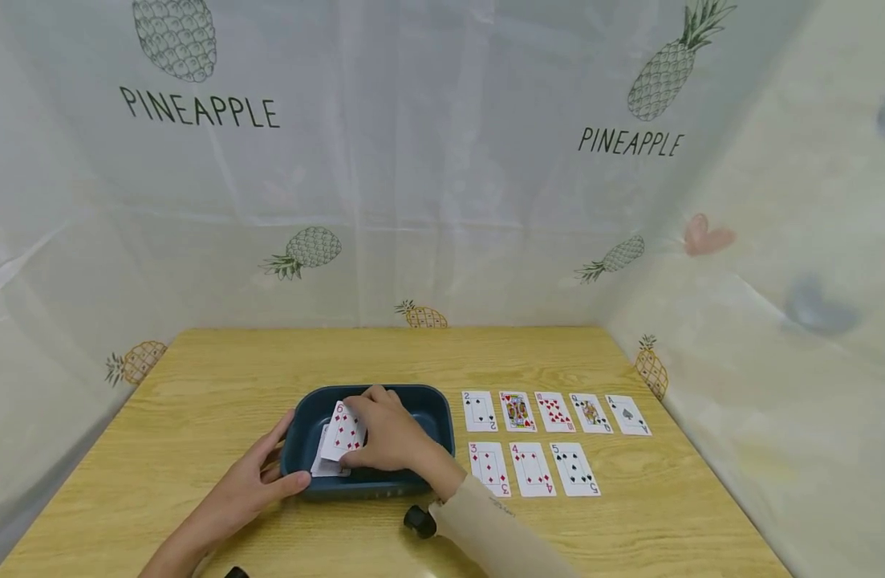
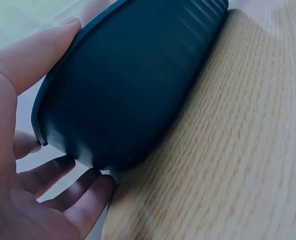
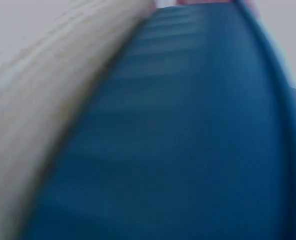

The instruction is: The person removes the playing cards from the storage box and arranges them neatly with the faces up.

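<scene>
A dark blue rectangular basin (image 1: 442, 417) sits on the table. My left hand (image 1: 250, 486) holds its left end, and in the left wrist view the thumb (image 2: 48, 47) touches the rim while the fingers (image 2: 90, 200) lie against the end wall. Reaching into the basin, my right hand (image 1: 391, 431) pinches a playing card, the six of diamonds (image 1: 341, 433), tilted up at its left side. Beneath it another white card (image 1: 319, 464) is mostly hidden. The right wrist view shows only the basin's outer wall (image 3: 178, 130), blurred, with no hand visible.
Right of the basin, several face-up cards form two rows: a back row with the ten of hearts (image 1: 554, 412) and ace of spades (image 1: 629, 415), and a front row with the four of diamonds (image 1: 532, 470). A pineapple-print curtain (image 1: 428, 177) hangs behind the wooden table (image 1: 160, 449).
</scene>
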The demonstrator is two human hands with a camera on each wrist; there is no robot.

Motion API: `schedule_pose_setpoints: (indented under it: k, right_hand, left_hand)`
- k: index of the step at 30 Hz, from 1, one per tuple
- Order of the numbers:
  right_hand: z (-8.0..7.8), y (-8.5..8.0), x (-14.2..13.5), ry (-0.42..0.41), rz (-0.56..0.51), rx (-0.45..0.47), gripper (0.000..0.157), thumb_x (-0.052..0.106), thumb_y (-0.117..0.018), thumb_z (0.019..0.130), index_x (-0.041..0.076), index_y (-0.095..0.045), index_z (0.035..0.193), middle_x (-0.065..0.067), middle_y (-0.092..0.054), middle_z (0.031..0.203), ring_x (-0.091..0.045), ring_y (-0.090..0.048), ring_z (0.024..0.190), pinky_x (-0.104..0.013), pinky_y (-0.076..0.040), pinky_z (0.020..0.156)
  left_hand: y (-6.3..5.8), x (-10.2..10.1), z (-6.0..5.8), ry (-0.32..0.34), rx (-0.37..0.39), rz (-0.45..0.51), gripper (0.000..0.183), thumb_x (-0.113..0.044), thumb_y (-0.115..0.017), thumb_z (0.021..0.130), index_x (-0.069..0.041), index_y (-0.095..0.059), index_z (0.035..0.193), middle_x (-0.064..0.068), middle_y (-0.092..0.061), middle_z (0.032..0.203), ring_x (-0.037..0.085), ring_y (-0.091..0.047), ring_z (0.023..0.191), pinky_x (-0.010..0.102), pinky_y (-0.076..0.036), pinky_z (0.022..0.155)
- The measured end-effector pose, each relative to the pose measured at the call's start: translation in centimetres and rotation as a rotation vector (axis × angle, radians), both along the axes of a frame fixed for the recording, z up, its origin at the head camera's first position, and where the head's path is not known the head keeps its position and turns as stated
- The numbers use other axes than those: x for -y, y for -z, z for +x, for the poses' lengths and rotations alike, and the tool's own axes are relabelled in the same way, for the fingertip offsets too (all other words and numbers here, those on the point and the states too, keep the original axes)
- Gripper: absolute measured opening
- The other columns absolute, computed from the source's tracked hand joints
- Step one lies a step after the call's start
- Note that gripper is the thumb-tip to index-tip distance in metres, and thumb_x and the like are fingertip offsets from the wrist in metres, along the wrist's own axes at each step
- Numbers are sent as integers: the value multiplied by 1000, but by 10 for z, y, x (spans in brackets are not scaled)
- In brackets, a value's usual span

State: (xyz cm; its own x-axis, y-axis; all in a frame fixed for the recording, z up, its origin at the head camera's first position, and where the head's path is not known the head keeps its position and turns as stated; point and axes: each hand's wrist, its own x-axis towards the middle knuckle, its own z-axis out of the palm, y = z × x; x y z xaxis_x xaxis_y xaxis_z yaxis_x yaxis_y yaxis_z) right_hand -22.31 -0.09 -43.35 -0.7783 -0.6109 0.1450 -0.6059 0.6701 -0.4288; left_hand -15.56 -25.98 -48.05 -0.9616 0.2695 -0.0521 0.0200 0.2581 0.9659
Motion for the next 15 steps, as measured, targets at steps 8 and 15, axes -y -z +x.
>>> schedule_pose_setpoints:
  k: [8, 15]
  right_hand:
    - [0, -34, -56, -39, -83, 30, 85, 40, -94, 82, 19, -56, 154, 0, -55, 137, -17, -54, 117, -29, -52, 94]
    - [1, -52, -130, -72, -106, 75, 86, 34, -93, 84, 25, -50, 158, 5, -49, 146, -15, -51, 128, -45, -52, 104]
  left_hand:
    - [-1, -2, 0, 0, -32, 9, 98, -17, -73, 102, -19, -6, 173, 31, -30, 166, 45, -49, 143, 16, -51, 97]
    - [1, -1, 0, -3, -33, 14, 98, -16, -74, 102, -19, -6, 173, 30, -28, 166, 46, -48, 143, 16, -52, 96]
